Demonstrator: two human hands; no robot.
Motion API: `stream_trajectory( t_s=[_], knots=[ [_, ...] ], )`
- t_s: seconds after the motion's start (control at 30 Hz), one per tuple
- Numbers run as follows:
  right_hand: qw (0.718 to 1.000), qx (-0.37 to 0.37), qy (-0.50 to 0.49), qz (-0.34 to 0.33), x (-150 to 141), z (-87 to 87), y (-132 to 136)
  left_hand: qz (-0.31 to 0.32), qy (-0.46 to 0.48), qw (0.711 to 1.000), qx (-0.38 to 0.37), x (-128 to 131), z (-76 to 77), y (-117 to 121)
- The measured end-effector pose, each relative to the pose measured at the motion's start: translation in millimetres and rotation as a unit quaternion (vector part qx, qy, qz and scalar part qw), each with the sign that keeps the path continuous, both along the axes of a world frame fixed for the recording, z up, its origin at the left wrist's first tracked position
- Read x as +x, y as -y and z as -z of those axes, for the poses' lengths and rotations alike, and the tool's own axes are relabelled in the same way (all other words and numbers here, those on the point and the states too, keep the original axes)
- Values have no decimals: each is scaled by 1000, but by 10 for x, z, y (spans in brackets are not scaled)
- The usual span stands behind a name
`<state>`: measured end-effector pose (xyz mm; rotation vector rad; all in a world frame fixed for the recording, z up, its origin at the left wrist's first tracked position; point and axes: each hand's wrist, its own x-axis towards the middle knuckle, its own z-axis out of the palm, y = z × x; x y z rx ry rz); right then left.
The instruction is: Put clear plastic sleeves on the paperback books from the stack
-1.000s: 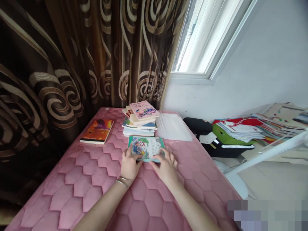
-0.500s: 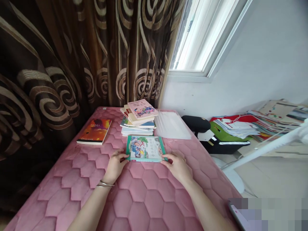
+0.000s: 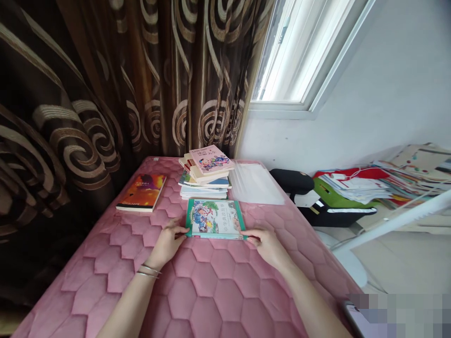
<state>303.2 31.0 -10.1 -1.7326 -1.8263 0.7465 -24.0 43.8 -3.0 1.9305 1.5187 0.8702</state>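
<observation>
Left hand [image 3: 171,238] and right hand [image 3: 269,246] have shifted outward and pinch the near corners of the green book [image 3: 215,218], lying flat and unstacked, with stacked books [image 3: 208,176] at its 12 o'clock and the orange book [image 3: 142,191], also unstacked, at 10 o'clock.

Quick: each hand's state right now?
Left hand: touching the green book, near left corner; closed grip can't be told.
Right hand: touching its near right corner; closed grip can't be told.

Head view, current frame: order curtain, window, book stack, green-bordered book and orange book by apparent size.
1. Curtain
2. Window
3. Book stack and green-bordered book: too alike to rank
4. Orange book
</observation>
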Motion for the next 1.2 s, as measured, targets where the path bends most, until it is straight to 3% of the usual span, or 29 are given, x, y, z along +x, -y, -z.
stream_trajectory(
  t_s=[0.13, 0.23, 0.43, 0.6, 0.83, 1.0, 1.2],
  knots=[
    [1000, 8, 1, -18, -7, -48, 5, 14, -26, 1000, 0, 3, -11, 9],
    [999, 26, 43, -14, -126, -124, 65, 8, -66, 997, 41, 118, -41, 79],
    [973, 54, 203, 95, -607, -187, 204, -81, -197, 972, 94, 547, -93, 225],
    [947, 74, 280, 135, -845, -137, 196, -115, -240, 959, 93, 670, -65, 223],
    [942, 78, 295, 143, -829, -112, 157, -122, -195, 965, 126, 603, 22, 129],
    [959, 55, 255, 115, -657, -139, 139, -82, -100, 982, 138, 421, 69, 38],
    [985, 12, 146, 90, -357, -231, 117, -23, -7, 996, 87, 88, 60, -18]
  ],
)
